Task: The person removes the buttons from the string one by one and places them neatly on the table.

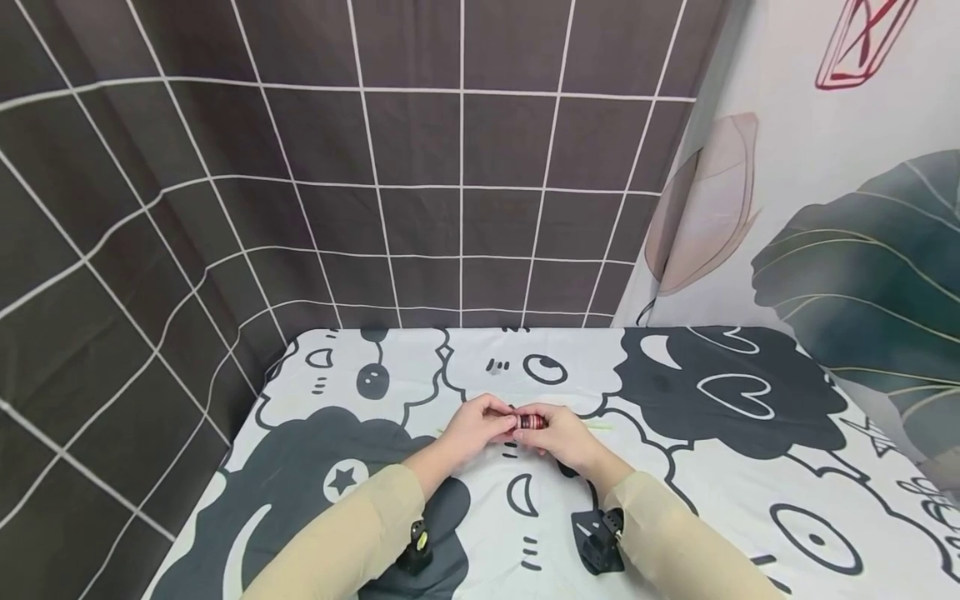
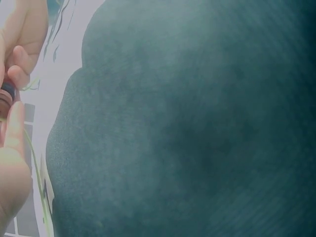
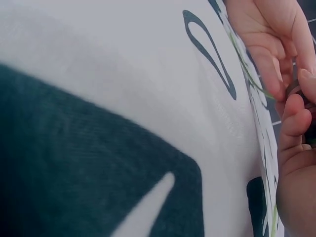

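In the head view a small cylinder banded in red, black and pale stripes (image 1: 532, 422) lies between the two hands, over the middle of the patterned cloth. My right hand (image 1: 566, 437) pinches it between thumb and fingers. My left hand (image 1: 476, 425) meets its left end, with thumb and fingertips curled around that end. A thin light green cord (image 2: 37, 170) trails from the hands in the left wrist view; another length of the cord (image 1: 600, 426) shows right of the right hand. Fingers hide much of the cylinder.
A white cloth with dark cartoon shapes (image 1: 750, 492) covers the surface. Behind it hangs a dark grid-patterned curtain (image 1: 495, 225), which wraps round to the left. On the right is a leaf-printed curtain (image 1: 795, 200). Black wrist cameras (image 1: 600, 542) sit under both forearms.
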`<state>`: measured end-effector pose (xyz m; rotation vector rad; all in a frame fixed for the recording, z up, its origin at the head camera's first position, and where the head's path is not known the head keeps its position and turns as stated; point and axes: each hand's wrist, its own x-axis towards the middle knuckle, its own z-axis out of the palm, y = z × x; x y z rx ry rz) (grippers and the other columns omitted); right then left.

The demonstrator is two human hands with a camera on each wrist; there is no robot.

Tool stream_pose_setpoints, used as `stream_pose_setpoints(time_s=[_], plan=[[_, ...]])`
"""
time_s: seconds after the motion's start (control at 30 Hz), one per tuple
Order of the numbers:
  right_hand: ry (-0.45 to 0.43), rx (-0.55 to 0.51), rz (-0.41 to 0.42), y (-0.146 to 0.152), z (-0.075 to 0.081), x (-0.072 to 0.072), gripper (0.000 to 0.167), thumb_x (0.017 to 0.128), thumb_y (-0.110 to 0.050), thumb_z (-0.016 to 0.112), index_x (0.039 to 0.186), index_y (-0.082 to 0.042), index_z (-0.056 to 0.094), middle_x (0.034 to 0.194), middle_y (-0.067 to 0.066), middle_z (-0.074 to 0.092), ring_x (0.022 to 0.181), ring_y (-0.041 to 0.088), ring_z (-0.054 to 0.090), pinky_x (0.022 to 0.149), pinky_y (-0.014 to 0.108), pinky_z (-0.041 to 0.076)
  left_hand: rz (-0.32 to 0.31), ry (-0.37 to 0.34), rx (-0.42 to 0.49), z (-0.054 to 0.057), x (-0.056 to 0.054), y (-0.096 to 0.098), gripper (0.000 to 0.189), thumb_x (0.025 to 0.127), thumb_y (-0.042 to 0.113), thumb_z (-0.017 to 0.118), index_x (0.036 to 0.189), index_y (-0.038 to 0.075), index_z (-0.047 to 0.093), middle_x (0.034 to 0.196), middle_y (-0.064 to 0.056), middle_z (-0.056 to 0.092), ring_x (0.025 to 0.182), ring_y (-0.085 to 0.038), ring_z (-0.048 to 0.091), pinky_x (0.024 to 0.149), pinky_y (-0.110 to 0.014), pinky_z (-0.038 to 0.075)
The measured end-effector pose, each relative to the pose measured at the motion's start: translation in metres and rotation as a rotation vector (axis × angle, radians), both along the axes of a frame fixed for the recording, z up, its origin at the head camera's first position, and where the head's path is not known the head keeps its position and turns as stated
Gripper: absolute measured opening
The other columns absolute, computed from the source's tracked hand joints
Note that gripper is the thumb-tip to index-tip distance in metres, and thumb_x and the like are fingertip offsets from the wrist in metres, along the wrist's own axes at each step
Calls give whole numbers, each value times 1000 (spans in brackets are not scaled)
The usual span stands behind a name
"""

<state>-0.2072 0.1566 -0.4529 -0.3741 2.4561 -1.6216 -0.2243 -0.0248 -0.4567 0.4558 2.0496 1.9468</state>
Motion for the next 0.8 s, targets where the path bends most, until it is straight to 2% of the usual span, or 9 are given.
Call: stream_pose_setpoints(time_s=[0.23, 0.47, 0.6, 0.8], plan=[[10, -5, -11, 1, 2, 2, 34, 81, -20, 73, 110, -2, 66, 74, 2, 61, 57, 16, 53, 48, 27, 45, -26, -5, 28, 1, 2, 0, 19, 89, -1, 60, 104, -11, 54, 94, -14, 63, 85, -21, 66, 75, -31, 54], [-12, -32, -20, 1, 2, 4, 33, 81, -17, 73, 110, -2, 66, 76, 2, 62, 58, 16, 54, 50, 27, 47, -40, -1, 1, 1, 2, 0, 20, 87, 0, 62, 104, -9, 55, 91, -10, 63, 82, -18, 65, 77, -35, 54], [-40, -102, 19, 1, 1, 5, 37, 83, -16, 71, 113, 3, 63, 82, 7, 64, 64, 18, 60, 58, 29, 53, -40, -8, 13, 1, 2, 0, 20, 87, -2, 62, 104, -11, 54, 94, -12, 63, 83, -19, 65, 78, -38, 54], [-109, -244, 82, 1, 1, 6, 43, 87, -10, 67, 119, 15, 53, 93, 16, 66, 82, 25, 67, 73, 34, 55, -26, -10, -4, 2, 4, 0, 21, 88, 1, 62, 104, -9, 55, 94, -11, 63, 83, -17, 65, 76, -30, 54]])
